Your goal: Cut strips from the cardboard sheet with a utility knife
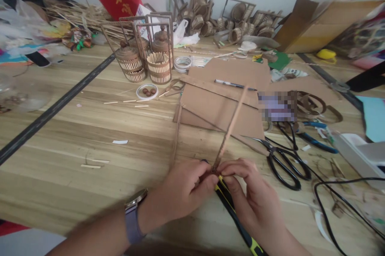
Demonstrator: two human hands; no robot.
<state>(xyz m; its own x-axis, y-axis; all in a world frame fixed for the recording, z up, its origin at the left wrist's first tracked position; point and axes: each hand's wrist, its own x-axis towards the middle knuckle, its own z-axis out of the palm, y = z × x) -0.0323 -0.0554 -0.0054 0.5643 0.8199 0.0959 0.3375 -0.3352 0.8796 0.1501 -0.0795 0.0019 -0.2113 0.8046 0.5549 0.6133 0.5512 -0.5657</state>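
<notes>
At the front middle of the table, my left hand and my right hand meet with fingertips pinched together. Between them they grip the lower end of a thin brown strip, which rises and leans to the right, its lower part ridged or twisted. The exact grip point is hidden by my fingers. A black-and-yellow handled tool lies beneath the fingertips and slants toward me; its head is covered. A watch with a purple band is on my left wrist.
Cardboard sheets lie ahead, with a pen on top. Black-handled scissors and blue-handled pliers rest to the right, near a black cable. Small slatted baskets, a tape roll and a cardboard box stand farther back.
</notes>
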